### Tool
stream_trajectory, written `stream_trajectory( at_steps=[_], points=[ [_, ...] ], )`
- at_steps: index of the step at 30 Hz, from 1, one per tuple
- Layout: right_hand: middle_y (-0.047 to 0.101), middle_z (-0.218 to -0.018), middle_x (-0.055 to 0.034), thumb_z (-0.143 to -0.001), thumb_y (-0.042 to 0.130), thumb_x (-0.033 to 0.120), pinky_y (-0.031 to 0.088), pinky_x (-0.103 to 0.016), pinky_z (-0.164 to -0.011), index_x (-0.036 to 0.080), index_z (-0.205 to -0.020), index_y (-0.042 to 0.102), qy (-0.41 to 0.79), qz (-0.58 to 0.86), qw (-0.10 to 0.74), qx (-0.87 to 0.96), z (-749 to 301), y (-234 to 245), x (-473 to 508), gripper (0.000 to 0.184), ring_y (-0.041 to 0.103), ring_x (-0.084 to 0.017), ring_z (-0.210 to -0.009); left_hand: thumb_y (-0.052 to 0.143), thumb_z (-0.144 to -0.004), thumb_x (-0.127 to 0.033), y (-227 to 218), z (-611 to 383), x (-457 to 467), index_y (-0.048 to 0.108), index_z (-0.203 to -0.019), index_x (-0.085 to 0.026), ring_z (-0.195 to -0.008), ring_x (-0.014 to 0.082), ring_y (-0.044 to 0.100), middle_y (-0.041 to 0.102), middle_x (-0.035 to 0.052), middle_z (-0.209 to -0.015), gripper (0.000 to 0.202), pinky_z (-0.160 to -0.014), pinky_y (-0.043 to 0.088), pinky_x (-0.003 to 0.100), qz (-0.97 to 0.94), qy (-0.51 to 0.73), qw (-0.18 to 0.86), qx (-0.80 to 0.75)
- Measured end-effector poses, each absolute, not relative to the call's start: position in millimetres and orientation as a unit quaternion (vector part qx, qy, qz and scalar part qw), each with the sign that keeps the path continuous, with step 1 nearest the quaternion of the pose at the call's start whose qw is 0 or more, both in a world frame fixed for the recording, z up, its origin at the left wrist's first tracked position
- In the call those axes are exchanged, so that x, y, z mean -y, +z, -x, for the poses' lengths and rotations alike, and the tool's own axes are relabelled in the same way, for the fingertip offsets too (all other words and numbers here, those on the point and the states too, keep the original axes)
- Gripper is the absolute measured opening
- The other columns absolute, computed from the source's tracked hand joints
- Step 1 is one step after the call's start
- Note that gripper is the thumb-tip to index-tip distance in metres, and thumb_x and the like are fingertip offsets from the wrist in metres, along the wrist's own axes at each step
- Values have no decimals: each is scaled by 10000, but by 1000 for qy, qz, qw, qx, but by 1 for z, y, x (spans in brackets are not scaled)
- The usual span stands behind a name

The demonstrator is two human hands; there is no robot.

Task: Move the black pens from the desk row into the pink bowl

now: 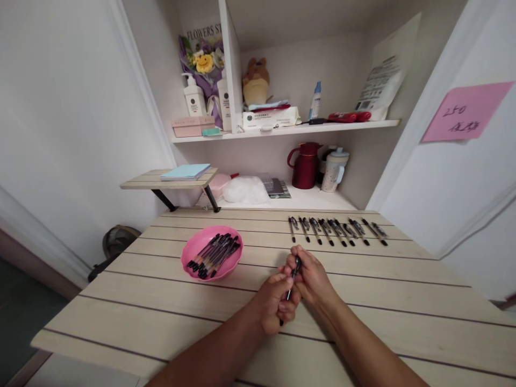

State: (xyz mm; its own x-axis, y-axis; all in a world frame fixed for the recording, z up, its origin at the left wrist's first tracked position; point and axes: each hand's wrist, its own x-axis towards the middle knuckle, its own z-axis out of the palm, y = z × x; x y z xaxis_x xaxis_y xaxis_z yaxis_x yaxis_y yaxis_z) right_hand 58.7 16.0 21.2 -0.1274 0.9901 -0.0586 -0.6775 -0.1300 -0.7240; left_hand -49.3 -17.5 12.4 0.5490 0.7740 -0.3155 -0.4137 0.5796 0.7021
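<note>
Both hands meet over the middle of the wooden table (pixel 161 312) and hold one black pen (pixel 292 280). My left hand (pixel 275 303) is closed round the pen's lower part. My right hand (pixel 310 274) is closed on its upper end. A pink bowl (pixel 193 246) with several black pens (pixel 213 255) in it stands to the left of my hands. Beyond my hands, several more black pens lie side by side in a row (pixel 336 230) near the table's far edge.
A low wooden riser (pixel 153 181) with a blue notebook (pixel 185 171) stands behind the table at the left. Shelves behind hold a red jug (pixel 305 164), a white cup, bottles and a box. A pink note (pixel 465 112) is stuck on the right wall.
</note>
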Motion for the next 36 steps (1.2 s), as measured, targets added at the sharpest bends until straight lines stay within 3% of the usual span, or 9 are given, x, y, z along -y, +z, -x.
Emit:
stream_trajectory(
  at_steps=[3, 7, 13, 16, 21, 24, 27, 31, 36],
  points=[
    [496, -473, 69, -739, 596, 393, 494, -275, -586, 207, -708, 474, 674, 266, 629, 281, -67, 24, -19, 225, 501, -94, -420, 572, -757, -342, 14, 52, 20, 480, -926, -209, -333, -13, 185, 477, -59, -586, 234, -362, 46, 137, -305, 323, 854, -272],
    [531, -531, 55, -737, 592, 423, 488, -294, -638, 217, -757, 493, 658, 239, 652, 291, -84, 28, -24, 230, 559, -118, -504, 538, -785, -318, 14, 53, 25, 456, -1149, -246, -319, 0, 189, 483, -53, -584, 380, -354, 47, 160, -341, 280, 868, -229],
    [567, -669, 36, -692, 642, 367, 477, -312, -717, 225, -740, 504, 634, 205, 697, 265, -104, 29, -35, 205, 587, -126, -662, 513, -790, -301, 7, 50, 22, 471, -1148, -217, -304, 14, 233, 502, -48, -569, 369, -334, 111, 173, -365, 297, 846, -252],
    [536, -640, 42, -668, 653, 319, 451, -225, -543, 201, -698, 507, 608, 251, 700, 278, -109, 22, -42, 190, 511, -77, -527, 514, -779, -299, 3, 50, 17, 500, -1102, -182, -299, 27, 288, 532, -33, -583, 344, -328, 159, 185, -381, 332, 821, -265],
    [481, -508, 53, -640, 636, 232, 300, -171, -360, 165, -732, 527, 628, 421, 555, 347, -96, 5, -43, 158, 382, -48, -382, 562, -738, -295, 5, 52, 1, 530, -994, -186, -353, 33, 362, 519, -36, -605, 280, -362, 210, 170, -287, 420, 816, -276],
    [539, -548, 35, -578, 658, 153, 381, -181, -431, 164, -827, 523, 649, 442, 492, 376, -87, -5, -40, 283, 484, -73, -451, 579, -731, -288, 11, 53, -11, 528, -971, -200, -368, 14, 333, 473, -54, -586, 260, -374, 180, 142, -187, 458, 819, -290],
    [596, -616, 2, -611, 659, 232, 438, -224, -510, 177, -856, 503, 646, 453, 444, 425, -83, -14, -42, 296, 554, -105, -518, 580, -729, -279, 12, 53, -22, 532, -957, -201, -365, 9, 304, 454, -57, -575, 246, -373, 158, 136, -153, 483, 810, -297],
    [587, -559, -7, -724, 529, 382, 371, -223, -447, 172, -713, 526, 474, 560, 387, 558, -88, -15, -62, 210, 515, -108, -451, 584, -723, -287, 2, 52, -28, 535, -953, -197, -367, 18, 307, 471, -47, -592, 252, -371, 164, 152, -182, 500, 800, -278],
    [617, -583, -1, -753, 469, 395, 351, -214, -508, 185, -637, 607, 181, 662, 203, 699, -97, 14, -121, 277, 555, -120, -557, 598, -717, -315, -12, 53, -30, 543, -971, -178, -369, 27, 327, 492, -37, -595, 294, -377, 166, 174, -238, 492, 797, -256]
  ],
)
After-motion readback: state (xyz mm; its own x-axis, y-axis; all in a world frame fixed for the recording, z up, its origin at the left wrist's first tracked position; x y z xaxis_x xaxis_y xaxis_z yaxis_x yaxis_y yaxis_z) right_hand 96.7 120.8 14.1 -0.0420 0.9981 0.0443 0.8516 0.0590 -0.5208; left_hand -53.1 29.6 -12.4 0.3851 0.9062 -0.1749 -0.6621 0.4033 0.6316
